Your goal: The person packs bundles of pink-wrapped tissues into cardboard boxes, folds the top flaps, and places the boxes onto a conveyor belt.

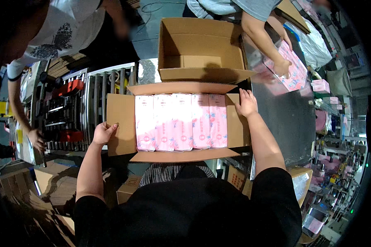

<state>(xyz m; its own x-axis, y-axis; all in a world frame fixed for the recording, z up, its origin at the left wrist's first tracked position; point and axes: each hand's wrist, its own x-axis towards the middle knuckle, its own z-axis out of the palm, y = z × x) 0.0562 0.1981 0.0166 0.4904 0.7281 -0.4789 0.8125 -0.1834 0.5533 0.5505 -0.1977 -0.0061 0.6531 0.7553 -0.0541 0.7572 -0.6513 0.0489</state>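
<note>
At frame centre, the carton (181, 156), long axis left-right, is flanked by the left hand (104, 133), by which the left flap (121, 108) is pinched, and the right hand (247, 103), laid at the right flap (237, 127), its grip unclear.

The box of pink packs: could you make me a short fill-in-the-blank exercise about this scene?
1. The box holds ____ pink packs in a row.
2. The left hand holds the box's flap on the picture's ____ side.
3. The person's sleeves are ____ in colour.

Missing words: five; left; black.
</note>
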